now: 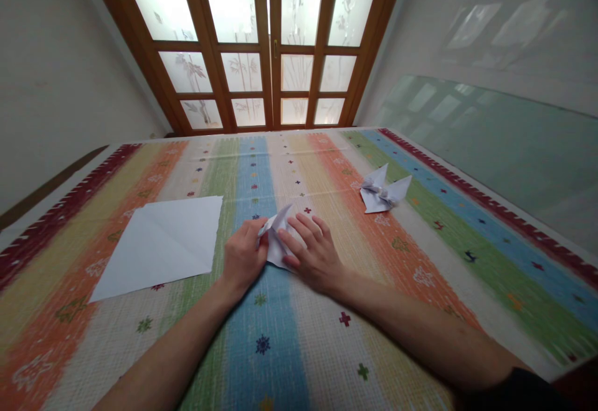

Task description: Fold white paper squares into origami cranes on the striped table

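Between my two hands, low over the striped cloth, is a partly folded white paper (276, 246) with one pointed flap sticking up. My left hand (243, 252) pinches its left edge between thumb and curled fingers. On the right side, my right hand (314, 252) lies against the paper, fingers stretched out and slightly spread over it. Part of the paper is hidden under those fingers. To the left lies a flat white paper sheet (163, 246) with a faint crease. Farther off on the right sits a folded paper figure (383, 192) with two upright points.
A cloth with coloured stripes (261, 361) covers the table. Beyond its far edge stands a wooden door (268, 75) with frosted panes. A glass panel (490, 131) leans along the right wall, and a pale wall (60, 68) rises at left.
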